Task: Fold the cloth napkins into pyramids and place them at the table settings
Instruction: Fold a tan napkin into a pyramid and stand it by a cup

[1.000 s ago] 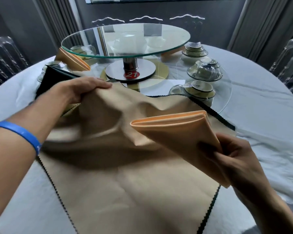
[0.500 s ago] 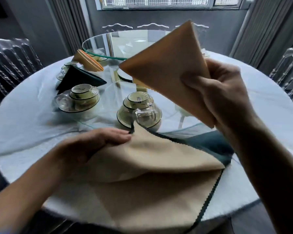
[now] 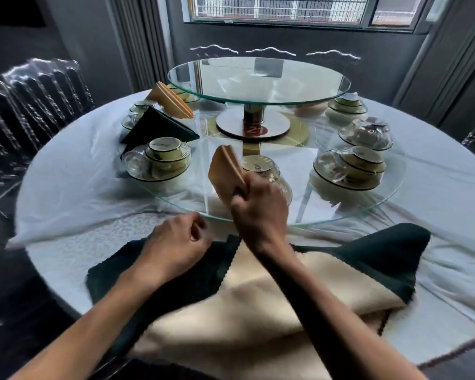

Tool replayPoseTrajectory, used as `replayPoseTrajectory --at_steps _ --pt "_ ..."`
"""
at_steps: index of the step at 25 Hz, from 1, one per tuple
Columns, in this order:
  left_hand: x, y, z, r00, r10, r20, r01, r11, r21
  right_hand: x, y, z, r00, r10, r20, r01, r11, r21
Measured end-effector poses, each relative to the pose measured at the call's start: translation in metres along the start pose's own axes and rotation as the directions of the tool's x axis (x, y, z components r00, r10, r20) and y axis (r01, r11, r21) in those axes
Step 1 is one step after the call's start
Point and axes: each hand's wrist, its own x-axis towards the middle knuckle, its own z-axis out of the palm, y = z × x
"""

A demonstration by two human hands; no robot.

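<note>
Two hands were at work in the head view: the right hand (image 3: 258, 204) clenched the base of a folded tan napkin (image 3: 225, 171) over the near edge of the glass ring (image 3: 368, 212), beside the nearest place setting (image 3: 261, 171), while the left hand (image 3: 178, 242) hung loosely curled, holding nothing, above the flat dark and tan cloths (image 3: 258, 311) on the tabletop (image 3: 66, 187). To finish well, the napkin probably wanted lowering squarely onto its open base and a gentle release so it stood. It looked crisp, tapering upward with layered edges.
</note>
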Motion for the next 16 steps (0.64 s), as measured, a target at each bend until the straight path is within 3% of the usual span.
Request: replayPoseTrajectory --at_steps 1,3,5,7,12,16 --pt "0.007 0.002 -0.003 0.997 0.031 -0.066 -0.044 0.977 -0.209 0.003 -0.009 0.012 1.0 -0.01 0.009 0.01 0.998 -0.058" --pt "0.029 0.002 -0.006 0.996 0.092 -0.022 -0.088 0.821 -0.564 0.01 -0.021 0.034 0.999 -0.036 0.028 0.039 0.991 -0.129" --pt "0.054 -0.005 -0.006 0.991 0.122 0.047 -0.045 0.652 -0.757 0.017 -0.026 0.053 0.998 -0.046 0.047 0.052 0.988 -0.145" --pt "0.069 -0.014 -0.005 0.997 0.051 0.06 0.022 0.551 -0.834 0.015 -0.022 0.063 0.996 -0.048 0.082 0.055 0.995 -0.086" --pt "0.086 -0.032 0.01 0.998 0.04 0.055 0.018 0.622 -0.782 0.006 -0.009 0.065 0.987 -0.087 0.134 0.098 0.992 -0.084" --pt "0.072 -0.047 0.011 1.0 -0.019 -0.016 0.009 0.873 -0.487 0.002 -0.008 0.051 0.966 -0.041 0.255 0.116 0.951 -0.286"
